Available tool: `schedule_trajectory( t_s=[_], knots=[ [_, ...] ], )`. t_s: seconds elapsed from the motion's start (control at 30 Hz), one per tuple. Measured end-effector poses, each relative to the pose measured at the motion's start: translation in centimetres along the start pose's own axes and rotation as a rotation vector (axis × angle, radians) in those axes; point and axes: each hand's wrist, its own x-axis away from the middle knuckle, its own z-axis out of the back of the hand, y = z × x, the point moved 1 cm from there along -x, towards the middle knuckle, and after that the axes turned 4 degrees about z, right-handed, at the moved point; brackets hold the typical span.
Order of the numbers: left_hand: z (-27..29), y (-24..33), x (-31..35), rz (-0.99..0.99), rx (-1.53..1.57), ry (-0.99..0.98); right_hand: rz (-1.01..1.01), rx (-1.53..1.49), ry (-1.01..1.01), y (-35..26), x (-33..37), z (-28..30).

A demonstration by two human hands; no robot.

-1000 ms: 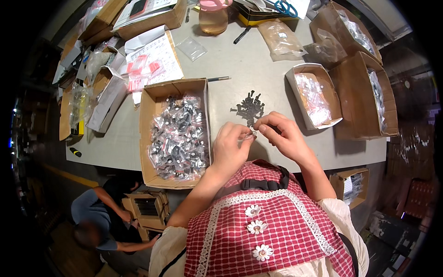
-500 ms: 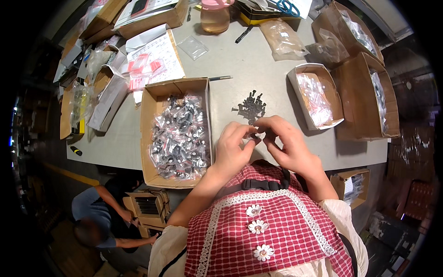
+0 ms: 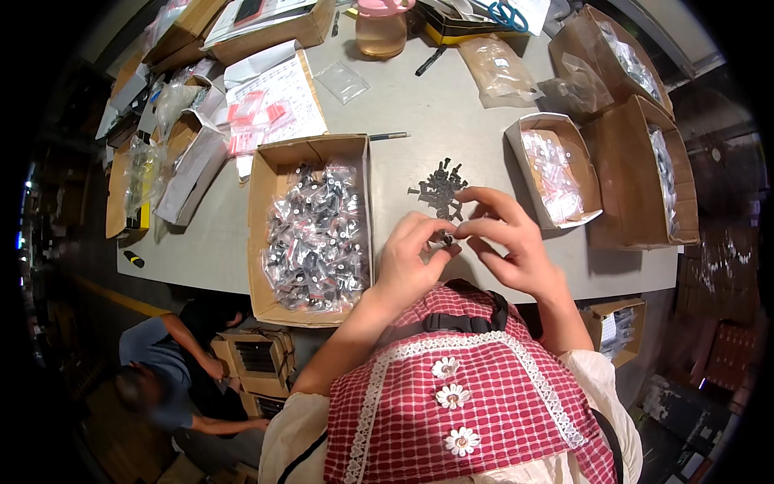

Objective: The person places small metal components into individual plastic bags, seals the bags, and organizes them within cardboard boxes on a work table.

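Note:
Between the thumb and fingers of my left hand (image 3: 409,252) is a small dark piece (image 3: 447,239), which looks like one or more black screws; whether a clear bag surrounds it I cannot tell. My right hand (image 3: 516,248) is beside it with fingers apart. Its index finger reaches the near edge of a loose pile of black screws (image 3: 438,190) on the table, and another fingertip is close to the held piece. Left of my hands stands a cardboard box (image 3: 370,210) full of small clear bags with dark and silvery hardware (image 3: 314,238).
Right of the screws stands a white-lined box (image 3: 522,173) of small bags, beside larger cartons (image 3: 617,173). A pen (image 3: 391,136), papers (image 3: 294,93), an empty clear bag (image 3: 343,81) and a pink-lidded jar (image 3: 380,34) lie farther back. A person (image 3: 165,363) crouches at lower left by open cartons.
My right hand has drawn slightly away from the left, and its fingers have spread, the index finger now by the screw pile. My left hand keeps its grip in nearly the same place.

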Motion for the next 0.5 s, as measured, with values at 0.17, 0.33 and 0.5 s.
schedule_trajectory(
  t_s=[0.17, 0.33, 0.5],
  knots=[
    [-0.1, 0.4, 0.0, -0.059, 0.034, -0.019, 0.110, 0.166, -0.086, 0.5, 0.2, -0.4],
    [-0.2, -0.3, -0.1, -0.061, 0.019, -0.030, 0.146, 0.225, -0.020, -0.4, 0.5, 0.2],
    [-0.1, -0.3, -0.1, -0.085, -0.074, 0.006, 0.157, 0.295, 0.024, -0.4, 0.5, 0.0]
  ],
)
